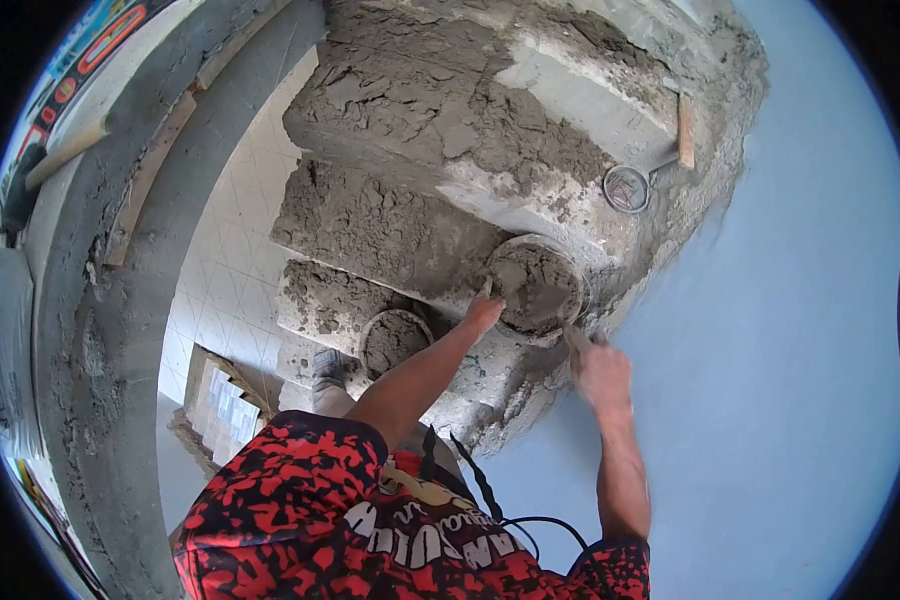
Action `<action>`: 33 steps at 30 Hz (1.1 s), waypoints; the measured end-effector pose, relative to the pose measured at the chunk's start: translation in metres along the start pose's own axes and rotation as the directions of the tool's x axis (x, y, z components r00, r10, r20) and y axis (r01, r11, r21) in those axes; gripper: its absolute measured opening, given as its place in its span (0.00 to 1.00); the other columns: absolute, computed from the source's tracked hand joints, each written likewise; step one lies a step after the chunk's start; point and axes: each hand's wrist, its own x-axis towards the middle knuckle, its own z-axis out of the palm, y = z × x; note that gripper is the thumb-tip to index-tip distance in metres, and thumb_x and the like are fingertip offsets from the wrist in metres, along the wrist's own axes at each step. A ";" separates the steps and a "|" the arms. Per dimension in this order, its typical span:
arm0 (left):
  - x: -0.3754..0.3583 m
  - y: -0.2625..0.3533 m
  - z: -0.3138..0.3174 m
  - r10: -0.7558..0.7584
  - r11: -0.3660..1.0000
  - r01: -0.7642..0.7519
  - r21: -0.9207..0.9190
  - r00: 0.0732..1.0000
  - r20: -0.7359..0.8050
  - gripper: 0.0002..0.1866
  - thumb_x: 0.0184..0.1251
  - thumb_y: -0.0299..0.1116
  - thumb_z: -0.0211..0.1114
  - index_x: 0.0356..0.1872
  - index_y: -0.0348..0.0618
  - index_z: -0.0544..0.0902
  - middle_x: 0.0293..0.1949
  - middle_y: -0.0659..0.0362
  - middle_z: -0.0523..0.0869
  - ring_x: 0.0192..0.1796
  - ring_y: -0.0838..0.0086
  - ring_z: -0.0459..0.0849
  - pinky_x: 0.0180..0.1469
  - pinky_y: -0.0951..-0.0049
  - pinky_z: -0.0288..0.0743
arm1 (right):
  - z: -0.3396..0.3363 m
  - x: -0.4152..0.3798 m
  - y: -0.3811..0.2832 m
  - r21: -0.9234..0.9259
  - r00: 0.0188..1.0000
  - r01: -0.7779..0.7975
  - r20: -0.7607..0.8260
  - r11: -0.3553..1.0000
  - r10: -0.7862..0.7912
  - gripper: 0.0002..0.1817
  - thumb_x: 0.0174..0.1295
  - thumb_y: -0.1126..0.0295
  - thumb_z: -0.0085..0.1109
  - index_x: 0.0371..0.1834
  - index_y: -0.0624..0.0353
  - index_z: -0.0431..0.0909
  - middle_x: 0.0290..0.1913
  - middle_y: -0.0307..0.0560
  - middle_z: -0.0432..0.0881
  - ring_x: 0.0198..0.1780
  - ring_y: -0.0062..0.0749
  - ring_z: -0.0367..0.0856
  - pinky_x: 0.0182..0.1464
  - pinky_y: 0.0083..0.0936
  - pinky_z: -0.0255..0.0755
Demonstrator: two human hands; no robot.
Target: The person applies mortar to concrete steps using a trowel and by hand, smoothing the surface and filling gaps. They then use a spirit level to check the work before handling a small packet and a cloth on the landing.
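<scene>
A round bucket (pixel 538 285) full of grey wet mortar is on the steps in front of me. My left hand (pixel 486 311) is closed on its left rim. On the near right side, the closed fingers of my right hand (pixel 599 372) meet the rim; the fingertips are partly hidden. A second bucket (pixel 395 343), also filled with mortar, sits lower down beside my left forearm.
Mortar-covered steps (pixel 400 100) rise ahead, alongside a pale blue wall (pixel 770 350) on the right. Higher up are a small round container (pixel 626 188) and a wooden-handled tool (pixel 685 130). A hammer (pixel 60 160) lies on the concrete ledge (pixel 120 330) at left.
</scene>
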 end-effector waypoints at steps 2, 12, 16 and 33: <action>0.002 0.002 0.011 0.114 0.988 -0.082 0.127 0.956 -0.271 0.30 0.64 0.48 0.50 0.59 0.32 0.66 0.58 0.39 0.68 0.61 0.49 0.65 0.62 0.60 0.60 | 0.018 0.027 -0.005 -0.027 0.999 0.007 -0.032 1.000 -0.008 0.17 0.53 0.71 0.51 0.48 0.53 0.75 0.38 0.58 0.80 0.38 0.50 0.81 0.38 0.40 0.75; 0.023 0.011 0.001 0.000 0.998 -0.010 -0.059 0.985 -0.172 0.37 0.66 0.45 0.51 0.69 0.40 0.46 0.70 0.48 0.48 0.69 0.55 0.53 0.65 0.59 0.57 | 0.029 0.047 0.029 0.392 0.975 -0.181 -0.049 0.902 0.216 0.12 0.55 0.66 0.51 0.41 0.50 0.81 0.36 0.58 0.81 0.40 0.50 0.80 0.42 0.40 0.74; 0.021 0.000 0.002 0.085 0.981 -0.028 0.192 0.952 -0.294 0.33 0.63 0.40 0.52 0.67 0.41 0.54 0.60 0.43 0.68 0.58 0.53 0.71 0.59 0.60 0.65 | -0.003 0.008 0.024 0.233 0.977 -0.103 -0.158 0.967 0.142 0.12 0.56 0.65 0.50 0.41 0.44 0.81 0.36 0.57 0.82 0.40 0.48 0.80 0.41 0.39 0.75; -0.018 -0.092 -0.081 0.417 0.657 -0.174 0.734 0.894 -0.161 0.17 0.65 0.41 0.48 0.50 0.47 0.76 0.51 0.47 0.77 0.54 0.54 0.75 0.54 0.56 0.69 | 0.047 -0.017 0.040 0.841 0.894 -0.415 0.306 0.347 0.327 0.12 0.58 0.65 0.57 0.43 0.57 0.75 0.24 0.40 0.73 0.23 0.22 0.72 0.27 0.24 0.70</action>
